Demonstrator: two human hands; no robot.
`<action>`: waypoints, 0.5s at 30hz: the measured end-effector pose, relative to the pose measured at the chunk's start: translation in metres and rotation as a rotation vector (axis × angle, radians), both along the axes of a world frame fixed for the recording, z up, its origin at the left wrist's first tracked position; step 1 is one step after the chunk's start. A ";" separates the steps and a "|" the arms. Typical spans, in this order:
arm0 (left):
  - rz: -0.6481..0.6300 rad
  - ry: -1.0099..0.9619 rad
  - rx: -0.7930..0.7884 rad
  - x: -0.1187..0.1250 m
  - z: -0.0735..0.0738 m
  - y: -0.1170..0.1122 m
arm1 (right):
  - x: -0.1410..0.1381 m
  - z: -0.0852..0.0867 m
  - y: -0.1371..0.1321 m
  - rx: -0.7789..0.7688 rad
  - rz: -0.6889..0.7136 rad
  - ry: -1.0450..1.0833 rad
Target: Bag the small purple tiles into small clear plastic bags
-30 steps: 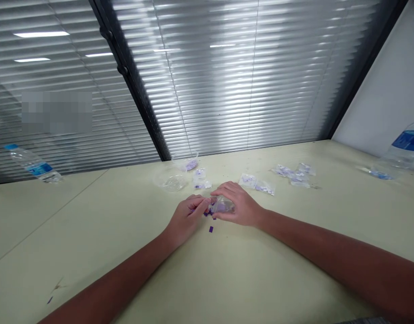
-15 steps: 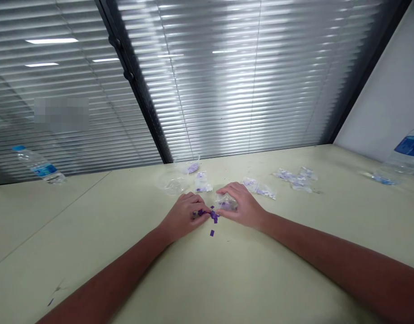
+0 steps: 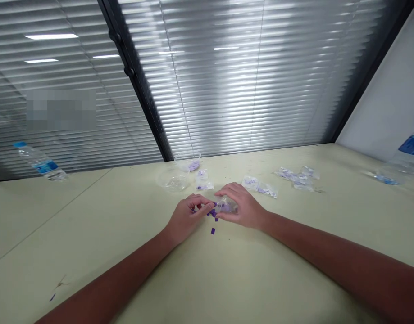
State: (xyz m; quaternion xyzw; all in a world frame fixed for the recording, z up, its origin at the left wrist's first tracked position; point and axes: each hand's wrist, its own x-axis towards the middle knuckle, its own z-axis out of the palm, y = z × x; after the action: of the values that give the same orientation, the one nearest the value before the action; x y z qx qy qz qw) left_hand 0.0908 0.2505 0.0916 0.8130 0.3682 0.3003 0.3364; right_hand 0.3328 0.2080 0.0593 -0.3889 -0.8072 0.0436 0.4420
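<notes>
From the head camera, the left hand [image 3: 187, 217] and the right hand [image 3: 243, 209] sit close together near the front middle of a pale green bench [image 3: 261, 279], and the clock below is centred on them, with 12 o'clock pointing away from the person. The right hand is curved over a small clear plastic bag [image 3: 226, 206], with its fingers on top and its thumb below, holding the bag loosely with something purple inside. The left hand is half closed, with its fingertips [image 3: 202, 200] drawn in toward the bag's open side. Whether those fingertips pinch anything is too small to tell. Small purple pieces [image 3: 212, 213] lie in a little cluster between the hands, and a single purple piece [image 3: 212, 231] sits just apart at 6 o'clock.

At 11 o'clock stand a clear plastic cup [image 3: 173, 180] and, just behind it, a second clear cup [image 3: 187, 162] with purple pieces inside. Near 12 o'clock lies a small filled bag [image 3: 202, 181], and at 1 o'clock two more [image 3: 259, 187] lie just beyond the right hand. A loose group of similar bags [image 3: 296, 179] lies farther out at 2 o'clock. A clear water bottle [image 3: 407, 155] lies at 3 o'clock near the bench's far corner, and another [image 3: 40, 164] stands at 9 o'clock, seemingly reflected in the glass. Slatted window blinds [image 3: 227, 76] fill the background.
</notes>
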 end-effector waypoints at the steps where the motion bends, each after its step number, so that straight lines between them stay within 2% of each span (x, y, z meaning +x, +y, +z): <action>1: 0.001 0.005 0.014 0.002 0.000 -0.002 | -0.001 0.001 -0.001 0.001 0.006 -0.009; 7: -0.077 0.041 0.105 0.005 0.001 -0.008 | -0.002 0.000 -0.002 -0.005 0.007 0.004; 10: -0.091 0.032 0.178 -0.001 -0.001 0.000 | 0.001 -0.001 -0.001 -0.020 -0.007 0.003; 15: -0.058 0.038 0.389 -0.010 -0.005 0.014 | 0.004 0.001 -0.001 -0.036 -0.016 0.058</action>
State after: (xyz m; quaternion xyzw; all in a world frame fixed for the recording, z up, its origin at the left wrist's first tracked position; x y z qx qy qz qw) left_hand 0.0806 0.2647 0.0867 0.8784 0.2860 0.3408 0.1744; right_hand 0.3365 0.2066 0.0598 -0.4016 -0.7899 0.0660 0.4587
